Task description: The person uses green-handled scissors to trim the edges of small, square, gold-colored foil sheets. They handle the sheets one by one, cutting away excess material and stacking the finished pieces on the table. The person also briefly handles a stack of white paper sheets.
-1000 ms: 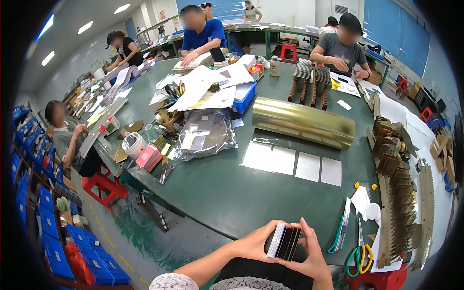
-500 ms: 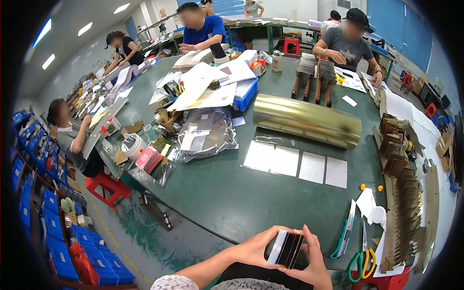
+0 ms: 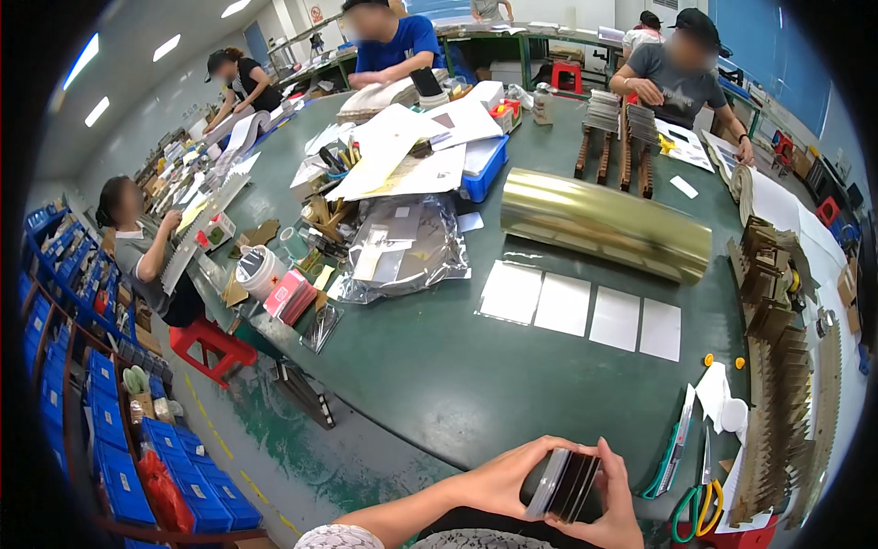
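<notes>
Between my two hands, at the near edge of the green table (image 3: pixel 402 366), is a stack of thin dark rectangular plates (image 3: pixel 569 487) with pale, shiny edges on its left side. My left hand (image 3: pixel 519 476) closes on the stack from the left, thumb and fingers along its ends. From the right, my right hand (image 3: pixel 615 499) grips it too, fingertips at the upper corner and thumb below. A teal box cutter (image 3: pixel 675 448) and scissors (image 3: pixel 700 503) with green and yellow handles lie just right of my right hand.
White rectangular sheets (image 3: pixel 615 318) lie in a row before a gold film roll (image 3: pixel 604 224). Notched wooden racks (image 3: pixel 777 412) line the right side. A plastic-wrapped bundle (image 3: pixel 407 247), a white bucket (image 3: pixel 261 273) and a blue tray (image 3: pixel 485 172) stand left. Several people work around the table.
The whole view has shifted slightly, so the table's things appear further right. My hands still hold the stack, with the plates now fanned a little differently.
</notes>
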The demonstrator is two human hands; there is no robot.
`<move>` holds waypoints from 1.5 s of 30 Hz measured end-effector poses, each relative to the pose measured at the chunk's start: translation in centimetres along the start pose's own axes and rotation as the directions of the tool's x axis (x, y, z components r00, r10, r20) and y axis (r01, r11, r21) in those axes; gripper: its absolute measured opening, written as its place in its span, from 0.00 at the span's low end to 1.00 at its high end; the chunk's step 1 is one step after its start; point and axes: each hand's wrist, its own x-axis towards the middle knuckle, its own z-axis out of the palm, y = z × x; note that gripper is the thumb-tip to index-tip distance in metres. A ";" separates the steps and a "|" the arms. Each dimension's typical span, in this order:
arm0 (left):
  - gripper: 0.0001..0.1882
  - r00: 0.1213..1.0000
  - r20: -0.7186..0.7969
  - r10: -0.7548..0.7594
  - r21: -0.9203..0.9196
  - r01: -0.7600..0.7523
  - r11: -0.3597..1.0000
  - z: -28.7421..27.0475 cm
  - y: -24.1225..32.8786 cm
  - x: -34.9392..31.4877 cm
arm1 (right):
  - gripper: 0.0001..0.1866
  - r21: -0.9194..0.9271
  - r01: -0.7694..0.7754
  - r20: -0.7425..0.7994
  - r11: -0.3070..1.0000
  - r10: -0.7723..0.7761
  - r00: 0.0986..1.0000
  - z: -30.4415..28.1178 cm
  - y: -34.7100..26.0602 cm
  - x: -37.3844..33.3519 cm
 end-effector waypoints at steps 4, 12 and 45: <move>0.46 1.000 0.011 -0.022 -0.025 0.022 0.999 -0.3 -0.2 0.1 | 0.60 0.018 -0.028 -0.002 0.999 0.028 1.000 0.1 0.4 0.1; 0.43 0.998 -0.044 0.038 -0.016 -0.039 0.999 -0.1 -0.1 0.3 | 0.61 0.092 -0.016 -0.002 0.996 0.016 1.000 0.2 1.5 -0.3; 0.48 0.965 -0.043 0.260 0.034 -0.258 0.965 0.7 -2.4 -0.5 | 0.59 0.139 0.197 -0.012 0.971 -0.197 0.980 1.2 1.9 0.4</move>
